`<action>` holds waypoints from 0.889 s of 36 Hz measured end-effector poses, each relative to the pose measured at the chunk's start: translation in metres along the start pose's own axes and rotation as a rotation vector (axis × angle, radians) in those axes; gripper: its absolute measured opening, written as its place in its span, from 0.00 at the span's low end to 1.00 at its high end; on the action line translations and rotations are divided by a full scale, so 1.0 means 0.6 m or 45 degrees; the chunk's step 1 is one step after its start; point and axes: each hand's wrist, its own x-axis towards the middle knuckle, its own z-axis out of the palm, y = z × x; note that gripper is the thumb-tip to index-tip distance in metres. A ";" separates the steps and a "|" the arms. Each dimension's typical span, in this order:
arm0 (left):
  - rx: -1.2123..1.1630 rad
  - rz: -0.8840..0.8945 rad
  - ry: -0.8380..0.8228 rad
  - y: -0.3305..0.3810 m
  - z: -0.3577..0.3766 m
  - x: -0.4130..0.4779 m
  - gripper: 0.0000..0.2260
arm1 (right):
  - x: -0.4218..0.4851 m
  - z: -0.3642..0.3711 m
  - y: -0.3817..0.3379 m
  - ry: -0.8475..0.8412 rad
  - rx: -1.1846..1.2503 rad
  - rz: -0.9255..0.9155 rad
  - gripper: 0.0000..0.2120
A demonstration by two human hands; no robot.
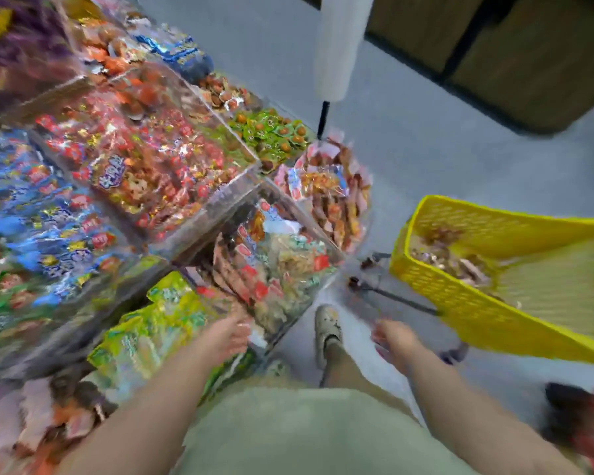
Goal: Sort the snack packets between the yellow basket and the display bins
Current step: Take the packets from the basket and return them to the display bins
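A yellow basket (460,303) stands on a wheeled frame at the right, with brown snack packets (450,258) heaped in its far corner. Clear display bins (227,197) full of coloured snack packets fill the left half of the view. My left hand (227,334) reaches toward the near corner bin holding red and green packets (271,269); it is blurred and seems empty. My right hand (391,337) hangs above the floor between the bins and the basket, fingers loosely curled, nothing visible in it.
A white roll of plastic bags (340,46) hangs on a black post (323,118) beyond the bins. Grey floor (426,132) lies ahead, with dark wooden cabinets (528,56) at the back right. My shoe (328,330) is on the floor below.
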 end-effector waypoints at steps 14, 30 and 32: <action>0.609 0.071 0.098 -0.044 0.196 0.040 0.06 | -0.028 -0.257 0.322 0.287 0.633 0.430 0.08; 0.894 0.146 -0.017 -0.021 0.494 0.064 0.06 | 0.068 -0.501 0.203 0.294 0.477 0.241 0.08; 0.971 0.146 -0.015 -0.009 0.509 0.065 0.09 | 0.075 -0.502 0.202 0.263 0.458 0.280 0.08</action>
